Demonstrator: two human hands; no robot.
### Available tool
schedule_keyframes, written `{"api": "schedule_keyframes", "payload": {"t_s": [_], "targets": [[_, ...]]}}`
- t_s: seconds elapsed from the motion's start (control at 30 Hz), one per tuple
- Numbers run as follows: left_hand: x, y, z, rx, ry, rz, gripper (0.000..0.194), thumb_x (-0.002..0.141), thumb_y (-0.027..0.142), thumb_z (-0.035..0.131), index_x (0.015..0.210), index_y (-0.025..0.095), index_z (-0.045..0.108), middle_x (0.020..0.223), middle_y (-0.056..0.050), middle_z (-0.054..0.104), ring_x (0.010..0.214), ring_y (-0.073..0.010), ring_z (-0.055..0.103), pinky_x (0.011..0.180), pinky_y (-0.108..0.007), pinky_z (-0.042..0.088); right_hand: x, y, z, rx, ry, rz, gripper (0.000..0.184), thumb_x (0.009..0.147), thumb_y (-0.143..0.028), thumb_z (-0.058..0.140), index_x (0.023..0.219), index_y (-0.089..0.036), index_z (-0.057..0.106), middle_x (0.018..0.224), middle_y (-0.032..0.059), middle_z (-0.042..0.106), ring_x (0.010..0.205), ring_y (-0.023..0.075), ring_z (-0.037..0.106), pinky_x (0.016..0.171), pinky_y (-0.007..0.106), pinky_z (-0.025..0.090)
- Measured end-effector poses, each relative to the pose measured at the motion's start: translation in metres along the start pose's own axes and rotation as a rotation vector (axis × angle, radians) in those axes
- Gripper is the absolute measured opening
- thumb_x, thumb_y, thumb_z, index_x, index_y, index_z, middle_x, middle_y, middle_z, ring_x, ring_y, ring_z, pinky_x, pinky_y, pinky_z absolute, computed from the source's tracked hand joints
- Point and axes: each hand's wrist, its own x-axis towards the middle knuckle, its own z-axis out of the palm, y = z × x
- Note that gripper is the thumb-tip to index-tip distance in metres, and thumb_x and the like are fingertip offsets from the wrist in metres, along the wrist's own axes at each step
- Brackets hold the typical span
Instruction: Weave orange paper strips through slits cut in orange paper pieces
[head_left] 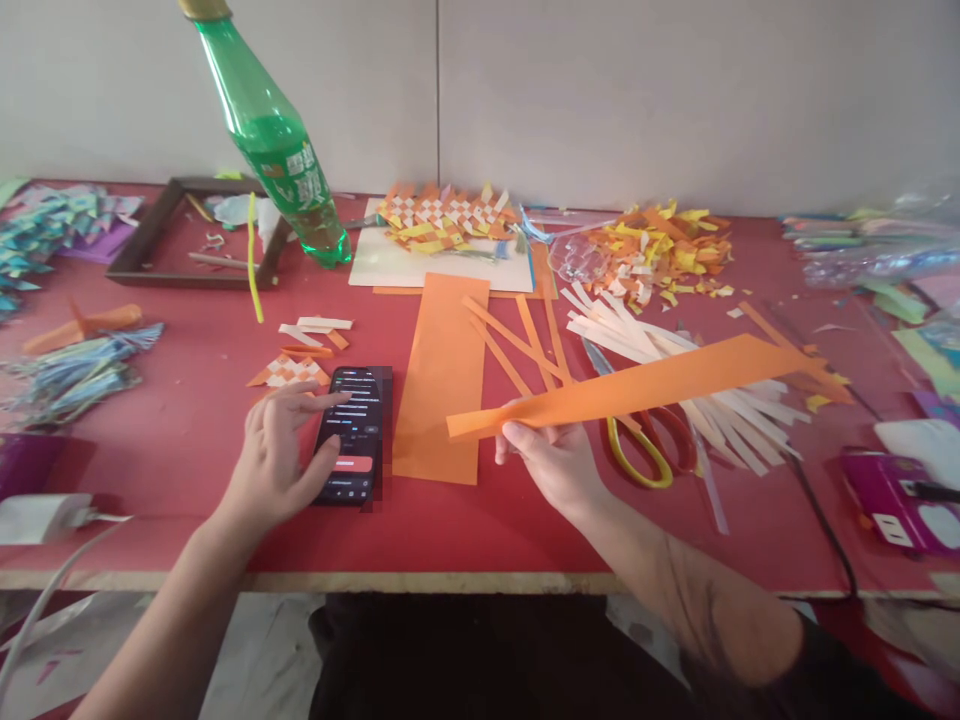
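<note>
My left hand [281, 455] rests on a black phone [352, 433] lying on the red table [187, 400], fingers spread over its lit screen. My right hand [551, 460] pinches the near end of a long orange paper strip [645, 385], which is held above the table and points to the right. A wider orange paper sheet [442, 375] lies flat between my hands. Scissors with yellow and red handles [649, 450] lie just right of my right hand, under the strip.
White paper strips [675, 345] and thin orange strips [525, 345] lie behind the scissors. A green bottle [281, 150], a woven orange-and-white piece [442, 220], a dark frame [150, 240], paper scraps [660, 250] and a purple box [896, 495] stand around.
</note>
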Motion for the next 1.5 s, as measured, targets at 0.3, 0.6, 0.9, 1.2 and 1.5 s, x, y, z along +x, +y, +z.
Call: {"api": "schedule_keyframes", "payload": {"t_s": [0.3, 0.6, 0.9, 1.2, 1.5], "targets": [[0.001, 0.006, -0.007, 0.044, 0.078, 0.112, 0.043, 0.082, 0.017, 0.056, 0.124, 0.023, 0.049, 0.115, -0.01, 0.065, 0.123, -0.0378, 0.053, 0.099, -0.057, 0.042, 0.0, 0.001, -0.001, 0.009, 0.001, -0.006, 0.008, 0.082, -0.025, 0.073, 0.091, -0.027, 0.073, 0.067, -0.0023, 0.069, 0.057, 0.0132, 0.064, 0.052, 0.029, 0.055], [-0.001, 0.006, -0.011, 0.036, 0.074, 0.142, 0.039, 0.078, 0.014, 0.058, 0.115, 0.026, 0.053, 0.105, -0.006, 0.071, 0.118, -0.0355, 0.058, 0.098, -0.056, 0.043, 0.001, 0.001, 0.0, 0.019, -0.018, -0.029, 0.009, 0.083, -0.022, 0.073, 0.09, -0.027, 0.074, 0.066, -0.0025, 0.068, 0.057, 0.0131, 0.063, 0.052, 0.028, 0.053], [0.001, 0.004, -0.003, -0.06, -0.08, 0.326, 0.035, 0.074, 0.013, 0.057, 0.106, 0.023, 0.051, 0.099, -0.008, 0.074, 0.112, -0.0361, 0.059, 0.094, -0.054, 0.044, 0.0, 0.003, -0.002, 0.024, -0.028, -0.03, 0.009, 0.084, -0.021, 0.072, 0.091, -0.027, 0.074, 0.067, -0.0026, 0.068, 0.058, 0.0119, 0.065, 0.053, 0.026, 0.054], [-0.008, 0.057, 0.006, -0.395, 0.017, -0.063, 0.059, 0.079, 0.016, 0.068, 0.131, 0.023, 0.043, 0.129, -0.015, 0.059, 0.118, -0.032, 0.057, 0.097, -0.05, 0.048, 0.0, 0.0, 0.006, 0.016, 0.004, -0.019, 0.007, 0.079, -0.028, 0.076, 0.085, -0.025, 0.074, 0.068, -0.0012, 0.069, 0.056, 0.0132, 0.064, 0.05, 0.028, 0.056], [0.015, 0.133, 0.057, -1.184, -0.139, -0.579, 0.044, 0.078, 0.033, 0.078, 0.112, 0.02, 0.053, 0.099, -0.006, 0.072, 0.085, -0.0175, 0.072, 0.074, -0.027, 0.059, -0.008, -0.013, 0.018, -0.055, 0.055, -0.021, 0.012, 0.075, -0.027, 0.079, 0.086, -0.024, 0.073, 0.074, -0.0015, 0.072, 0.058, 0.0129, 0.067, 0.055, 0.027, 0.06]]}}
